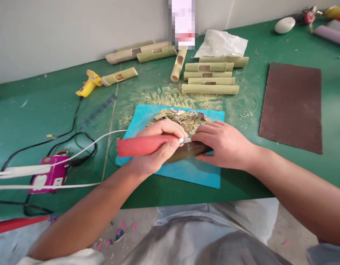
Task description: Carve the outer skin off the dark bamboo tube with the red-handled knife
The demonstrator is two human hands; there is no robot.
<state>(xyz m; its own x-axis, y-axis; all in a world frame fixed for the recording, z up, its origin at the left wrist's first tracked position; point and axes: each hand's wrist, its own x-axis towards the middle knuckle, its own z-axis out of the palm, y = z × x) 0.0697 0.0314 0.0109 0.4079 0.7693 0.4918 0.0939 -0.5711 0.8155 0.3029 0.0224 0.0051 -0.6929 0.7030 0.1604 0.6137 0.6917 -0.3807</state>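
Note:
My left hand [161, 143] is closed around a red-handled carving knife [143, 145], its short metal blade pointing right. The blade's tip meets or hovers just over a dark brown bamboo piece [183, 152]; exact contact cannot be told. Gripping the right end of that bamboo is my right hand [216, 143], fingers over its far side and thumb on the near side. Both hands work above a blue mat [197, 176]. Just beyond them lies a heap of bamboo chips and shavings [186, 119]. The left hand partly hides the bamboo's left end.
Several cut bamboo tubes [211, 89] lie at the back. A yellow glue gun [89, 84] and a purple power strip [52, 169] with cables sit left. At right lies a brown sheet [292, 106]; a white mouse-shaped object [285, 25] is behind it.

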